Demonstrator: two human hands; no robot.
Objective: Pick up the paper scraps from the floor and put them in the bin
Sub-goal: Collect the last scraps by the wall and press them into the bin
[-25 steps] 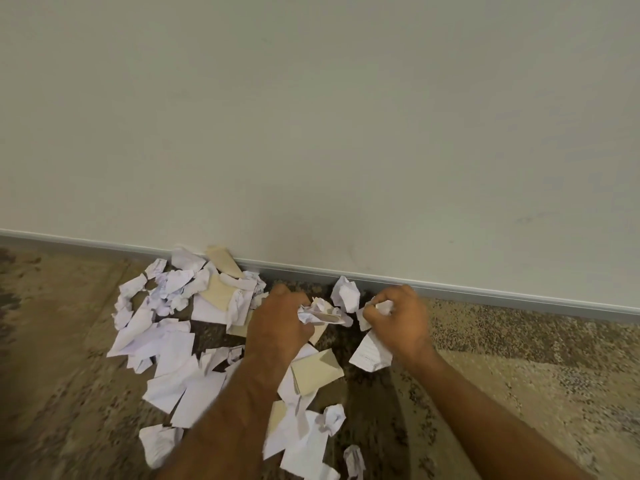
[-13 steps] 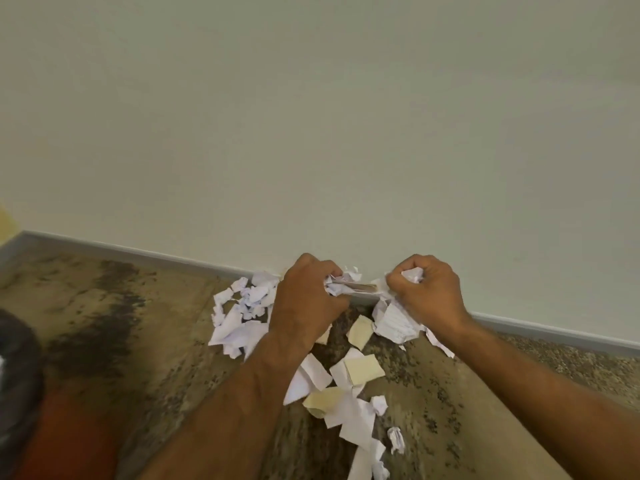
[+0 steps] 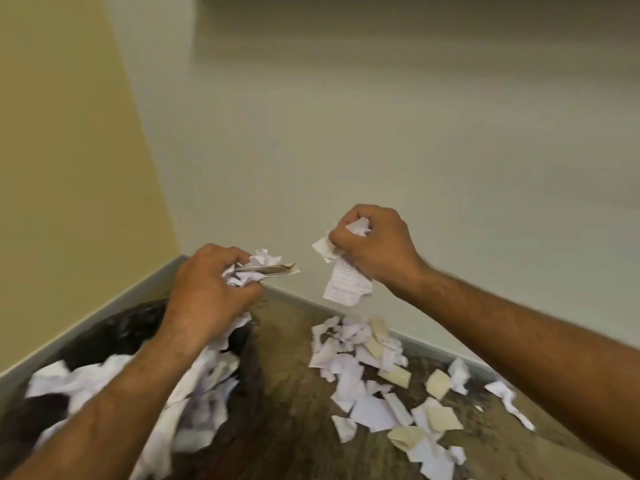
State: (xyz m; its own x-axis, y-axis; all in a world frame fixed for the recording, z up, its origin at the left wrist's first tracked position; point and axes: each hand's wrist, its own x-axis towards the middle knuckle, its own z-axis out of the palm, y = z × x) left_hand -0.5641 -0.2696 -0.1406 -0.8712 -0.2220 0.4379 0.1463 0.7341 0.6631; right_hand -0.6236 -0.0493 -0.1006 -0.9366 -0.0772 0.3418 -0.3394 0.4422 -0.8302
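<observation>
Left hand (image 3: 211, 289): you grip crumpled scraps (image 3: 258, 268), raised above the bin (image 3: 114, 337).
Right hand (image 3: 375, 247): you clutch a lined scrap (image 3: 346, 284).
Floor pile (image 3: 374, 382): loose along the floor's wall edge.

A yellow wall (image 3: 69, 150) meets a pale wall (image 3: 381, 116); grey skirting (image 3: 86, 323) below.

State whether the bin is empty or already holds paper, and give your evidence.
Already holds paper: white scraps lie inside the dark bin, under the left hand.

Soft even light, blurred edges
</observation>
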